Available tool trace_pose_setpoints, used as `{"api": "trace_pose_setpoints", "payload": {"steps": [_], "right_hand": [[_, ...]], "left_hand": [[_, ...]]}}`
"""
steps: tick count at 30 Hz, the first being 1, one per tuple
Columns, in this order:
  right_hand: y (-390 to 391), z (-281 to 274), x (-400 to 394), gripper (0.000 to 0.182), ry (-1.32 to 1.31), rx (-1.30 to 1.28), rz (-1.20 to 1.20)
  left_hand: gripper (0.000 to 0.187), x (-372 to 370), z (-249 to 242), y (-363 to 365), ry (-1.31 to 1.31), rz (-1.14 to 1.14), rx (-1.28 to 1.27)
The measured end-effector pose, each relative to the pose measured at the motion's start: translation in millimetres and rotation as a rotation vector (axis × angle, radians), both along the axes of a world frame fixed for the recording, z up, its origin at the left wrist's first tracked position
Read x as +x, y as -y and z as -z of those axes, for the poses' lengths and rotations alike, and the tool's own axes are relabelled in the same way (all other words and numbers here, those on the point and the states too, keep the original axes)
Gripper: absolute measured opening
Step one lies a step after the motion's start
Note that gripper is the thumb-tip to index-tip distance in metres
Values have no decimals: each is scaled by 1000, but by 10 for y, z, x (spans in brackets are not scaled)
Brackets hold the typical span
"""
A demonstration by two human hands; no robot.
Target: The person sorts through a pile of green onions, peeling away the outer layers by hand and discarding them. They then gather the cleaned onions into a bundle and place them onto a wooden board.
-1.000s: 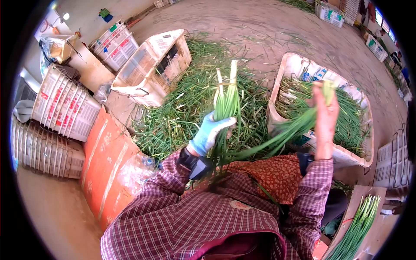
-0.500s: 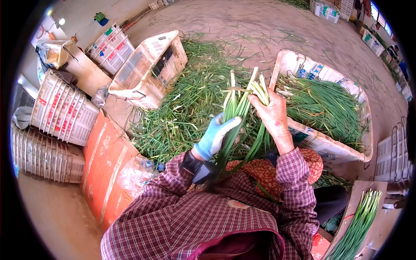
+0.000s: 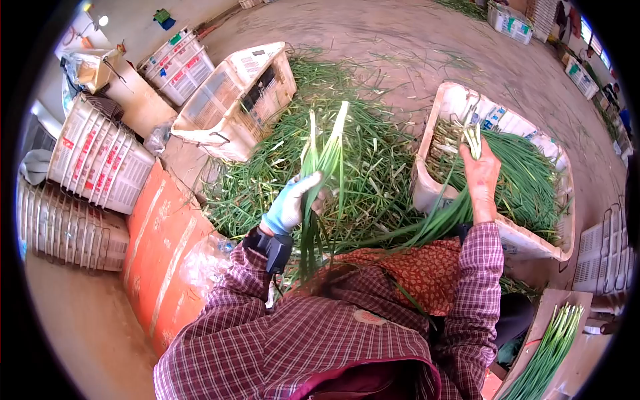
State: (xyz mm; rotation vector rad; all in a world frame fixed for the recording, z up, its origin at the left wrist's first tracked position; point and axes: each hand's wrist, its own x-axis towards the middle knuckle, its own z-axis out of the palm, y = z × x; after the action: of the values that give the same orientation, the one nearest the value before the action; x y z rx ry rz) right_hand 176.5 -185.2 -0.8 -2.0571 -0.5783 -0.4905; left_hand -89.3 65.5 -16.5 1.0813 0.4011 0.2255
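My left hand (image 3: 293, 203), in a blue-and-white glove, is closed around a few green onions (image 3: 325, 157), their white ends upright and their leaves hanging down. My bare right hand (image 3: 481, 177) grips another bunch of green onions (image 3: 472, 140) near its white ends. That bunch is over the near side of a white crate (image 3: 427, 193), and its leaves trail left toward my lap. Inside the crate lies a thick layer of green onions (image 3: 530, 183). A heap of loose green leaves (image 3: 373, 180) spreads on the floor beyond my hands.
An open white crate (image 3: 220, 137) stands past the heap on the left. Stacked crates (image 3: 100, 157) rise beside an orange-red board (image 3: 167, 247). At lower right, a trimmed-looking bunch of green onions (image 3: 550, 347) lies on a board (image 3: 567, 298). People are visible far right.
My hands have moved apart. The right has carried part of the green onions rightward to the crate, while the left has shifted left with the others.
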Motion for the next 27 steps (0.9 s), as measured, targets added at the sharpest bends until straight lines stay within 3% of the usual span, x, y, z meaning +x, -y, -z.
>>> {"api": "trace_pose_setpoints", "payload": {"steps": [2, 5, 6, 8, 10, 12, 18, 27], "right_hand": [[-27, 0, -83, 31, -75, -86, -8], [-244, -81, -373, 35, -143, 174, -200], [-309, -186, -514, 34, -293, 187, -269], [-468, -151, -630, 33, -227, 265, -425], [-529, -300, -768, 32, -584, 313, -555], [-639, -235, -800, 30, -592, 415, -672], [-633, -170, -793, 25, -596, 374, -648], [-434, -90, -751, 22, -572, 273, -585]], "left_hand": [[23, 1, -7, 24, -18, 7, -10], [26, 114, -74, 207, -9, 57, -28], [27, 163, -25, 220, 10, 91, 9], [26, 239, -71, 348, -27, 79, -12], [26, 302, -74, 442, 1, 127, -8], [27, 331, -117, 553, -36, 126, -10], [27, 435, -247, 685, -16, 136, -32], [18, 664, -271, 503, 145, 24, 207]]}}
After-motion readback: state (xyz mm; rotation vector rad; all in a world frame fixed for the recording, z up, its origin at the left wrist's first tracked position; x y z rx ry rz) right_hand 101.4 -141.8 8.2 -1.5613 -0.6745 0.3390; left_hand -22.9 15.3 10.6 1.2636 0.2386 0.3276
